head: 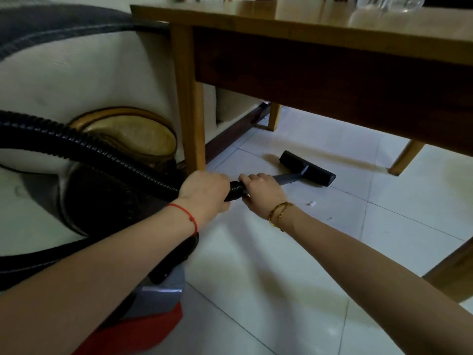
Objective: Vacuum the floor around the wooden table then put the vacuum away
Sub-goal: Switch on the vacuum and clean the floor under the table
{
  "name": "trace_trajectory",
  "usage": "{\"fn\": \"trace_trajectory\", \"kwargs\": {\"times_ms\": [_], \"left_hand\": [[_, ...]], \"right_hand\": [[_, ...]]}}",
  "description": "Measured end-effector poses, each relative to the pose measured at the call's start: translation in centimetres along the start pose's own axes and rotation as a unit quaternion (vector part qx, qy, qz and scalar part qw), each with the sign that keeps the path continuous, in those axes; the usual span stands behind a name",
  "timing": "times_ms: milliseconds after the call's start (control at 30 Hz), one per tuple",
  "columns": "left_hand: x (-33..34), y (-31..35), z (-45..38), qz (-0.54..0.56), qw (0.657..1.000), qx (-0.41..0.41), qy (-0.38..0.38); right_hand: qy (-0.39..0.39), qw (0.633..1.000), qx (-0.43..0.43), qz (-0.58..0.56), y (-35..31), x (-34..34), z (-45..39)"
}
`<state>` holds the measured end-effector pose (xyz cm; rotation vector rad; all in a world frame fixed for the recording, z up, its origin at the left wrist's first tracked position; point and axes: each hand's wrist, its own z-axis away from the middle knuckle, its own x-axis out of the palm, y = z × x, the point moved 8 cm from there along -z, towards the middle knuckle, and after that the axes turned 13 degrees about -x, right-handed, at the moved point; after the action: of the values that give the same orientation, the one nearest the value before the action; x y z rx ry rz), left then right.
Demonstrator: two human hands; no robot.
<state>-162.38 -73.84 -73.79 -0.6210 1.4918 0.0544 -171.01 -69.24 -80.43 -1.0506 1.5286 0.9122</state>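
Left hand grips the black ribbed hose; right hand grips its cuff. The floor nozzle rests on tiles under the wooden desk.

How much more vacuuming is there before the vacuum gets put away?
Still mid-job. Both the left hand and the right hand grip the hose, with the floor head on the tiles under the wooden table. A white crumb remains. Putting the vacuum away hasn't begun.
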Motion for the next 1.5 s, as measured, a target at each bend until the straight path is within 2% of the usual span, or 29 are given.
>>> {"fn": "trace_trajectory", "kwargs": {"times_ms": [167, 333, 533, 800, 967, 1167, 1267, 1500], "left_hand": [[0.0, -3.0, 1.8, -0.01, 1.0, -0.013, 0.011], [-0.2, -3.4, 2.1, -0.006, 1.0, -0.02, 0.02], [0.1, -0.2, 0.2, 0.01, 1.0, -0.023, -0.011], [-0.6, 5.7, -4.9, 0.025, 1.0, 0.003, 0.014], [-0.9, 9.5, -7.9, 0.046, 0.999, 0.006, 0.016], [-1.5, 13.7, -11.0, 0.043, 0.999, -0.006, 0.011], [-1.6, 14.9, -11.7, 0.051, 0.999, -0.017, -0.011], [-1.3, 13.4, -10.6, 0.04, 0.999, -0.009, 0.006]], "right_hand": [[0.035, 0.996, -0.06, -0.064, -3.3, -0.9, -1.5], [0.066, 0.988, -0.084, -0.114, -3.6, -1.4, -1.5], [0.078, 0.987, -0.048, -0.128, -0.1, -0.2, -0.6], [0.084, 0.983, 0.011, -0.162, 7.7, 1.1, 0.8], [0.056, 0.984, 0.069, -0.152, 12.6, 1.9, 1.8], [0.073, 0.981, 0.124, -0.128, 17.2, 2.0, 3.3], [0.07, 0.98, 0.132, -0.134, 18.4, 2.1, 3.8], [0.068, 0.983, 0.101, -0.139, 16.9, 2.3, 3.1]]}}
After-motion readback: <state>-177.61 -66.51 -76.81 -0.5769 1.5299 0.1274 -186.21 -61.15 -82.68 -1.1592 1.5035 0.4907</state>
